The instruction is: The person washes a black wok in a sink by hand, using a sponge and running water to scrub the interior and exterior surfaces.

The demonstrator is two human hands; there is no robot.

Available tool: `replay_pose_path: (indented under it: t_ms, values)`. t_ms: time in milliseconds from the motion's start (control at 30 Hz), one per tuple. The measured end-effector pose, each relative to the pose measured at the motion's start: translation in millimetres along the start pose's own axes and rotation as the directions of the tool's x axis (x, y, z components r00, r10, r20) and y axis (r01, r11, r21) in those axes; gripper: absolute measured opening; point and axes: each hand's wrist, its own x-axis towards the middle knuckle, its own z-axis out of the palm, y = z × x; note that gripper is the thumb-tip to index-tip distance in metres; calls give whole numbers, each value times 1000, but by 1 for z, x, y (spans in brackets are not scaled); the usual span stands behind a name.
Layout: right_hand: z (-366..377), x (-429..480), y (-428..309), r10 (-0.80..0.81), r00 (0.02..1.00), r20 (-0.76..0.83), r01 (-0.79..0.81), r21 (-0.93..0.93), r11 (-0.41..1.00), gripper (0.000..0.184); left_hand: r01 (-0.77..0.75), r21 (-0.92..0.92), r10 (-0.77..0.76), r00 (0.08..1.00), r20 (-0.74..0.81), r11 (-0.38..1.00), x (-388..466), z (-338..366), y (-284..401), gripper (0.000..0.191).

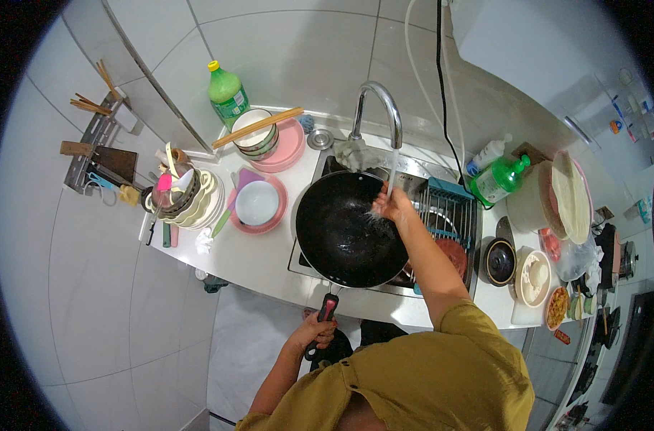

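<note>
A black wok [351, 231] rests over the sink, its handle [328, 307] pointing back towards me past the counter's front edge. My left hand [319, 329] is wrapped around that handle. Over the far right part of the wok, my right hand [393, 203] is under the water stream [394, 169] from the chrome faucet [380, 89]. Water splashes off its fingers, which are blurred; whether they hold anything small is unclear. The wok's inside looks wet. A greyish rag [354, 154] lies beside the faucet base.
Right of the wok, a blue-edged draining rack [451, 186] sits in the sink [305, 269]. Pink plates [290, 145], bowls [256, 126] and chopsticks [259, 127] are at the back left. A white bowl [257, 203] stands left. Green soap [497, 180] and a black-lidded pot [500, 261] stand right.
</note>
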Motion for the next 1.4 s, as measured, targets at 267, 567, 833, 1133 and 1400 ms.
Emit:
replay_pose_path:
  t_ms: [267,567,833,1133,1400]
  values:
    - [16,-19,13,-40,993,114,43,-24,999,19,37,2,-37,998,55,999,13,-19,-11,14]
    - [9,-28,26,-319,929,188,279,209,937,15,2,-7,-1,995,103,1000,10,-18,-7,13]
    - [25,-26,0,-411,878,246,358,233,904,17,-18,-7,19,991,131,1000,7,-23,-3,11]
    - [49,-18,-15,-300,922,244,334,-115,935,21,7,20,-10,988,154,1000,7,-29,-3,14]
    - [-11,24,66,-98,721,686,35,-178,-983,13,2,11,-3,995,97,1000,8,-34,-5,13]
